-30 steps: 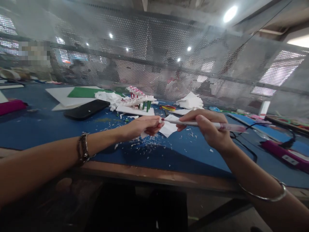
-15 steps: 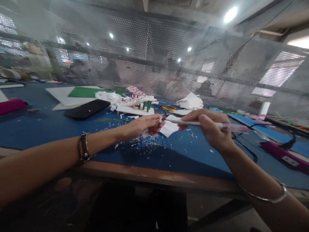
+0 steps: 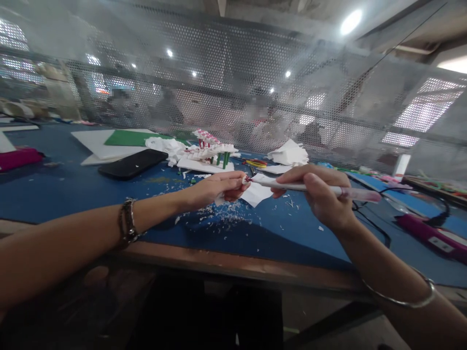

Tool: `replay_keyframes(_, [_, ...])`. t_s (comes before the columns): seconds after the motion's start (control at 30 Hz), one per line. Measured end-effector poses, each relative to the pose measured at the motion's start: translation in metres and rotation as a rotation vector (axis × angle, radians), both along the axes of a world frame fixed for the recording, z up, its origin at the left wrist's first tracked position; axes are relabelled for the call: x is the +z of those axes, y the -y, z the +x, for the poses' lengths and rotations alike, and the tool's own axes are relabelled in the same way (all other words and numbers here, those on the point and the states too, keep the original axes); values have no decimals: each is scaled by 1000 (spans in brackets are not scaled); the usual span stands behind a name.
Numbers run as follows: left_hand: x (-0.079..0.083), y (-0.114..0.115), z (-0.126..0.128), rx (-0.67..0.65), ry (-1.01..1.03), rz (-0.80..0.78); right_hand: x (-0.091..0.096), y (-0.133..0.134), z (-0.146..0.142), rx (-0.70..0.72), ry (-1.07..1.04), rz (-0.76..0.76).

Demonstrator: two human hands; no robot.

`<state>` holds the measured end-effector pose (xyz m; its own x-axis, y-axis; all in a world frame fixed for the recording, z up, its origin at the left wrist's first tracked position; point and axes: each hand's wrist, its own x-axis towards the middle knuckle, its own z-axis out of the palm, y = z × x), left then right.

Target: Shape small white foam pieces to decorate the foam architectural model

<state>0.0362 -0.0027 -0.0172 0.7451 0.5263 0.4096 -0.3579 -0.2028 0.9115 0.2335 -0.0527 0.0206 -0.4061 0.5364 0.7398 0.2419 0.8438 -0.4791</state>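
Observation:
My left hand (image 3: 219, 188) is closed in a pinch on a small white piece (image 3: 220, 199), held just above the blue table top (image 3: 65, 189). My right hand (image 3: 321, 194) is wrapped round a white pen with a pink end (image 3: 328, 190); its red tip touches the small piece at my left fingertips. A white paper sheet (image 3: 256, 192) lies on the table right behind the two hands. White shavings (image 3: 226, 214) are scattered under them.
A small white, pink and green model (image 3: 207, 153) stands on a white base behind the hands. A black phone (image 3: 133, 163) lies to the left, with white and green sheets (image 3: 120, 139) beyond. Crumpled white paper (image 3: 288, 154), a pink device with a black cable (image 3: 430, 232) lie right. A perforated screen (image 3: 233, 87) backs the table.
Both hands have stayed almost still, shifting only slightly upward with the pen tip kept against the small piece.

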Motion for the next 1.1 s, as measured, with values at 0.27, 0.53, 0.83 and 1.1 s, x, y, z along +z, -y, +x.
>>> replay_keyframes(0.27, [3,1,0,25,-9,11,-1,1,1,-22,12,8])
replay_keyframes(0.53, [5,5,-1,118,-79,110,-1,0,0,-15,24,9])
replay_keyframes(0.83, [4,-7,-2,327,-13,113,10,1,6,-184,1,140])
replay_keyframes(1.1, [14,-30,-16,670,149,88,12,-22,41,-490,675,260])
